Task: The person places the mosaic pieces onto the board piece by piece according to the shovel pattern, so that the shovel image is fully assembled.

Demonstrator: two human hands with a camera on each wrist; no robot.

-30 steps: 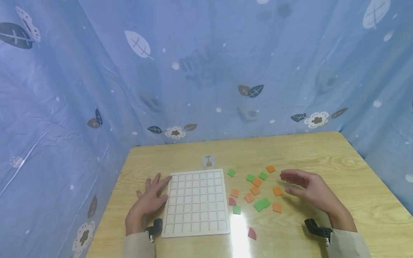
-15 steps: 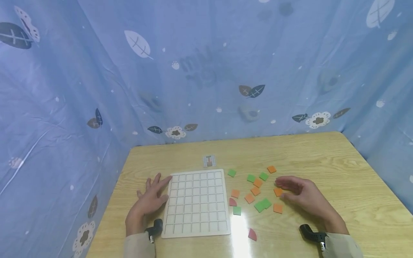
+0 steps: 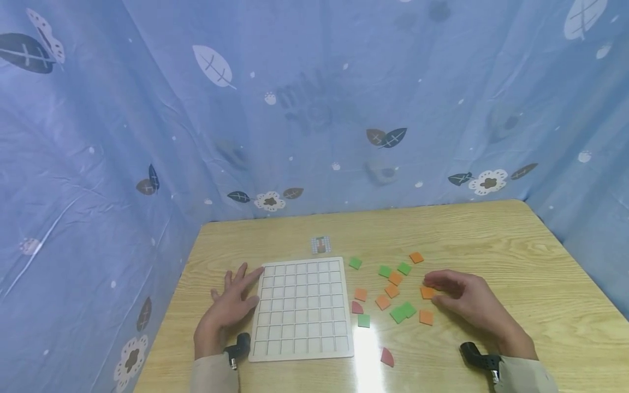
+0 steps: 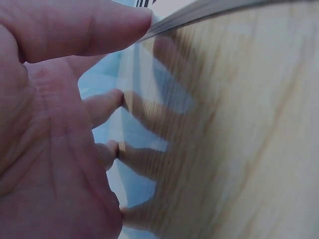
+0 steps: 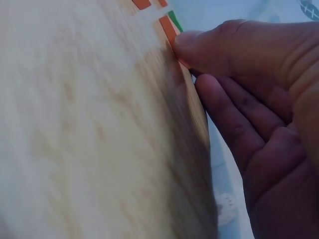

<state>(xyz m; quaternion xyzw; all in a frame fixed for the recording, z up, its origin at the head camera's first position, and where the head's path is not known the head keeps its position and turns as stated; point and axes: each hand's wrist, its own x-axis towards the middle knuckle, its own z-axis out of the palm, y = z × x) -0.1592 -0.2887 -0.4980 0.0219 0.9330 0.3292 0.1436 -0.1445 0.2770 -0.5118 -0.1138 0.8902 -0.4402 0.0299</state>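
My left hand point(image 3: 231, 303) lies at the left edge of the white grid board point(image 3: 250, 349), fingers spread. Its index fingertip is at the board's far left corner, and its thumb point(image 4: 124, 25) touches the board's side. To the right of the board, my right hand point(image 3: 469, 297) is lowered over an orange square tile point(image 3: 427, 293). Its thumb point(image 5: 192, 39) lies against the tile in the right wrist view; in the head view the fingers stand at the tile's far edge. The index fingertip is hidden behind the thumb in the wrist view.
Loose orange tiles point(image 3: 426, 317), green tiles point(image 3: 399, 314) and red quarter-round pieces point(image 3: 387, 357) lie between board and right hand. A small picture card point(image 3: 321, 245) lies behind the board. A blue patterned curtain point(image 3: 314, 109) surrounds the wooden table point(image 3: 472, 234).
My right hand has moved left and down, its fingers coming to the orange tile, and stays there. The left hand has kept its place; the view has shifted slightly.
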